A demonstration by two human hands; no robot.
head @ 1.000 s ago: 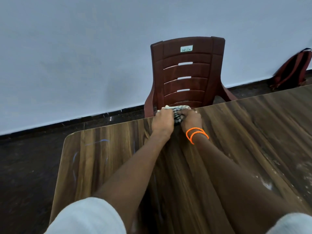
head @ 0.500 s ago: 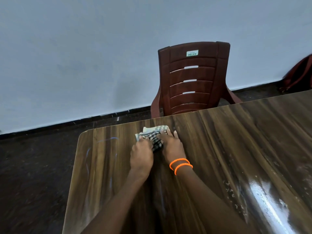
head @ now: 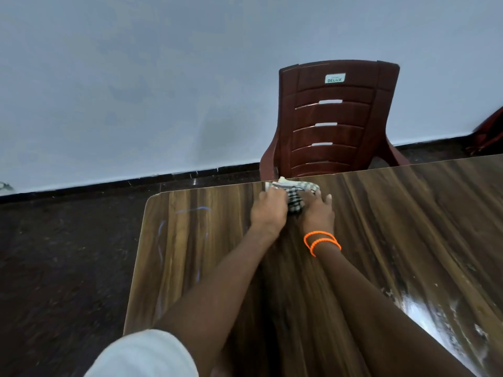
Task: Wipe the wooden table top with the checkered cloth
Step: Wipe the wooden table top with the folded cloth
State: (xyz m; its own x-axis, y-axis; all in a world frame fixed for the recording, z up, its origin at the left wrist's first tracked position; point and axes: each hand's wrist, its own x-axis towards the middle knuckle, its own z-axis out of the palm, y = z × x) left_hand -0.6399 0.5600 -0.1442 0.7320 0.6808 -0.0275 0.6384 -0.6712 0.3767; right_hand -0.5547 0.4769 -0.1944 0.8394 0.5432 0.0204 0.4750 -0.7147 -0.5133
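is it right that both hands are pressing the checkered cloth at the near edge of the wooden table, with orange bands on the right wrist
Not quite. The head view shows the left hand and right hand on the crumpled checkered cloth at the far edge of the brown wooden table, just before the dark red plastic chair. The orange bands are on the right wrist.

Cloth point(head: 295, 198): mostly under both hands. Table point(head: 408, 227): cut off right, bottom. Bag point(head: 490, 134): cropped at right edge.
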